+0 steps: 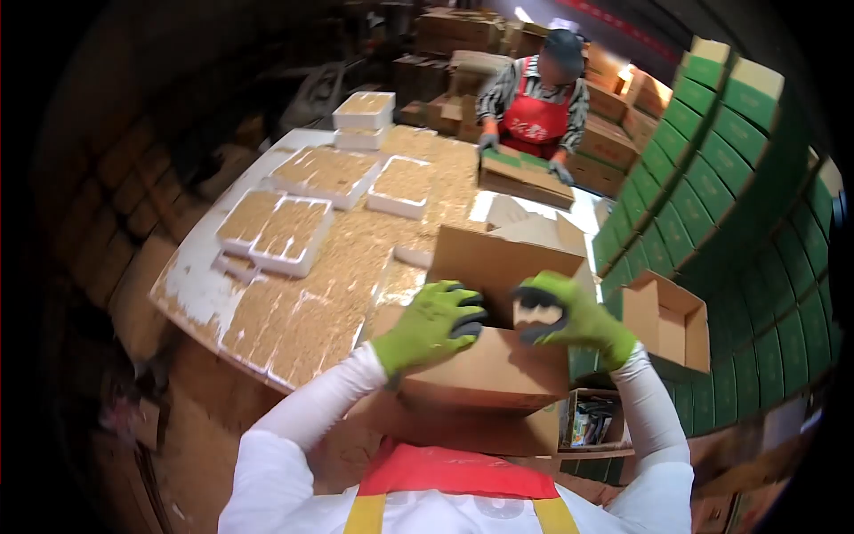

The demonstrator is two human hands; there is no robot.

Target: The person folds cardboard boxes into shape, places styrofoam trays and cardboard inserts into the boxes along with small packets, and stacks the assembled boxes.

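Note:
An opened cardboard box [485, 369] stands right in front of me with its flaps up. At its left side is my left hand [431, 325], in a green glove with dark fingertips. Its fingers are bent but apart over the box opening, and I see nothing in them. My right hand [574, 316], gloved the same way, curls over the right side of the opening. Between its thumb and fingers is a pale piece with a wavy edge [538, 314]; its kind is unclear. The inside of the box is mostly dark and hidden.
A table [191, 285] spread with tan grainy material and white trays [294, 236] lies left. Across it, a person in a red apron [534, 116] handles flattened cardboard [525, 178]. Stacked green boxes [667, 178] rise at right, beside an open carton [667, 320].

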